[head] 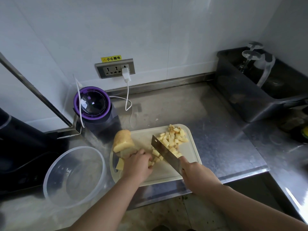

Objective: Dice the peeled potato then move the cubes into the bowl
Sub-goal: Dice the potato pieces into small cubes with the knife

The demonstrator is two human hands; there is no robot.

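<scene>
**Dicing under way on the board, bowl waiting at the left**

We see the potato in three states on the white cutting board [188,165]. A large uncut chunk [124,140] overhangs the board's far left corner. A few potato strips [155,158] lie mid-board, and a heap of cubes [173,137] sits at the far right corner.

The left hand [137,164] comes in from below with its wrist low. Its fingers are curled down over the strips and pin them to the board, knuckles facing the blade. The right hand [195,170] is wrapped tightly round the handle of a knife [166,153]. The broad blade slants from upper left to lower right, with its edge down among the cut pieces, just beside the left fingertips.

The clear plastic bowl [103,162] stands on the steel surface [225,147] just left of the board, near the board's handle slot. We cannot tell whether the two touch.

The board's near edge lies close to the front lip of the surface. Bare steel stretches to the right of the board as far as a dark tub [250,104], and behind it to the wall. A purple-rimmed blender [93,104] stands near the back left, close to the chunk.
</scene>
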